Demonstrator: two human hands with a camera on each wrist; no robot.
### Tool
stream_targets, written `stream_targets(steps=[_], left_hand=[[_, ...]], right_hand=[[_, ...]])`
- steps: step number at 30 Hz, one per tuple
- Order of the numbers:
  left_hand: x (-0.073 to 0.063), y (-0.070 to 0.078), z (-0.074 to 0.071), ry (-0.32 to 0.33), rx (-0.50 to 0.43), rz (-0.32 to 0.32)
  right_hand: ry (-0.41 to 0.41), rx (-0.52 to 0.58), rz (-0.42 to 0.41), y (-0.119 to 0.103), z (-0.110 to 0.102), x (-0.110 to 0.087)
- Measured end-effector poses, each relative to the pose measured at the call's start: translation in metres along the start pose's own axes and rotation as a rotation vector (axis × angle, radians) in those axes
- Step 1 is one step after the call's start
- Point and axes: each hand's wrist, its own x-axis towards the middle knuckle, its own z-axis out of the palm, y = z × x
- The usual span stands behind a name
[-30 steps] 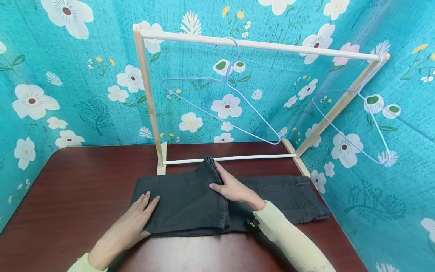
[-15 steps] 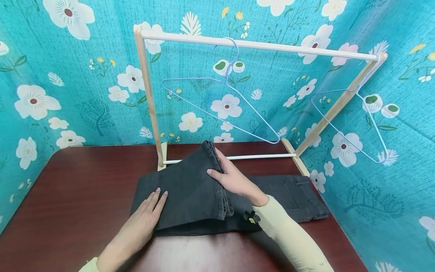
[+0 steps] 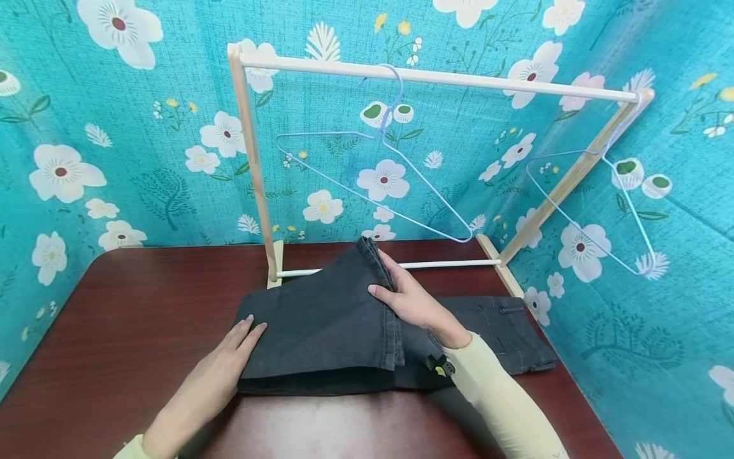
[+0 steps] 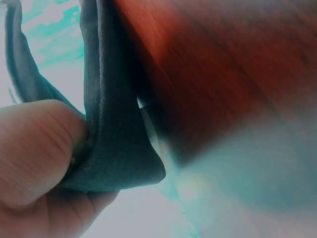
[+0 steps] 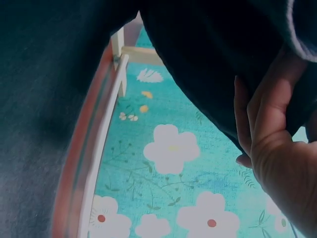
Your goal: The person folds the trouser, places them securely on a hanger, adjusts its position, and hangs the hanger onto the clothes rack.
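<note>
Wine-red table [image 3: 143, 312]: trousers [image 3: 516, 338] seem half folded, upper layer [image 3: 327, 328] not yet flat.
Your right hand [image 3: 415, 303] pinches its hem [image 3: 394, 341] at two o'clock; left hand [image 3: 209, 376] (eight o'clock) pinches the fold [image 3: 252, 303].

Head view: bright and sharp, with pale glare on the near part of the glossy red-brown wooden tabletop [image 3: 321, 427] and a soft shadow beneath the pale-yellow fabric sleeve [image 3: 501, 395]. Left wrist view: hazy, blurred, overexposed (whitest at bottom centre). Right wrist view: dim, the dark-grey denim trousers [image 5: 203, 54] nearly black.
</note>
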Motion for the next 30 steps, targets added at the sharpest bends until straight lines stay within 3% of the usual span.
stream_targets(steps=[6,12,22,30], left_hand=[[0.003,0.002,0.004,0.042,0.012,-0.031],[0.007,0.010,0.013,0.086,0.056,0.008],[0.003,0.011,0.020,-0.050,-0.017,0.028],[-0.002,0.003,0.007,-0.123,-0.021,0.003]], right_hand=[[0.010,-0.022,0.023,0.011,-0.013,-0.005],[0.006,0.037,0.078,0.027,-0.029,-0.005],[0.000,-0.021,0.128,0.049,-0.038,-0.013],[-0.096,-0.010,0.154,0.065,-0.033,-0.012]])
